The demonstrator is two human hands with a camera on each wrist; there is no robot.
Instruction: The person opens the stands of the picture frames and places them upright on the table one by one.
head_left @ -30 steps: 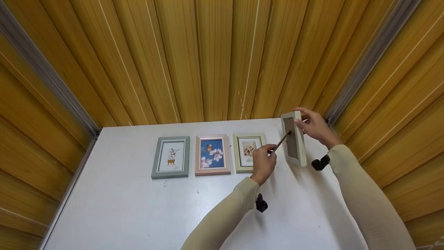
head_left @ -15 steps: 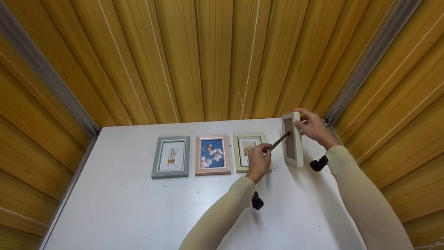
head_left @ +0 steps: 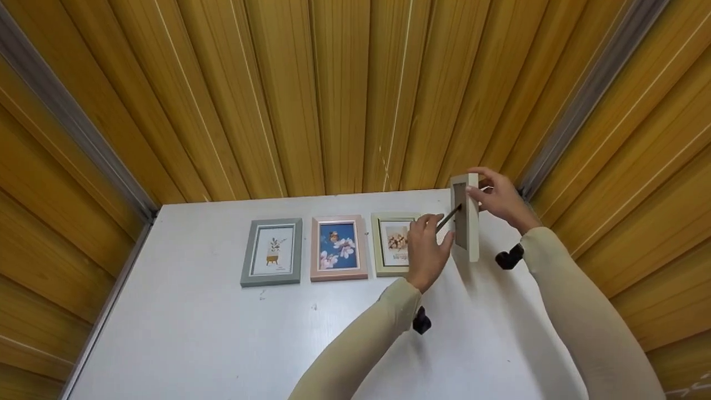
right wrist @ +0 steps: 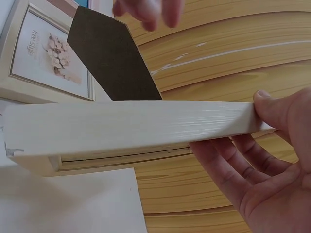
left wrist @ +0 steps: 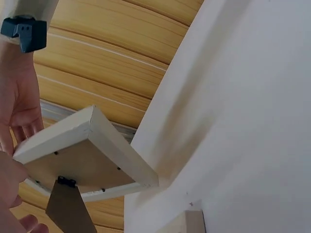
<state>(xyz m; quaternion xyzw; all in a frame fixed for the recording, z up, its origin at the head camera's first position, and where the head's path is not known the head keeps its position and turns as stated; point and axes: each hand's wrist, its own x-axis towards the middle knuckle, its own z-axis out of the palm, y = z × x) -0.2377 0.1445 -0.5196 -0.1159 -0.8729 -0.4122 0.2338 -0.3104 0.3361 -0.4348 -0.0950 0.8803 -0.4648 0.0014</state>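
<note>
My right hand grips a white picture frame at its upper end, thumb on one side and fingers on the other. The frame stands on edge, its brown back turned toward my left hand. From that back a dark stand leg juts out, hinged at a small black fitting. My left hand is beside the leg with fingers and thumb spread. In the right wrist view its fingers hover just off the leg. The picture side of the held frame is hidden in the head view.
A green-grey frame, a pink frame and a pale green frame lie in a row on the white surface. The pale green one is partly behind my left hand. Yellow wood-patterned panels border the surface.
My left hand pinched the stand leg and drew it slightly outward; now its fingers have spread off the leg. My right hand still holds the frame, turned slightly more edge-on.
</note>
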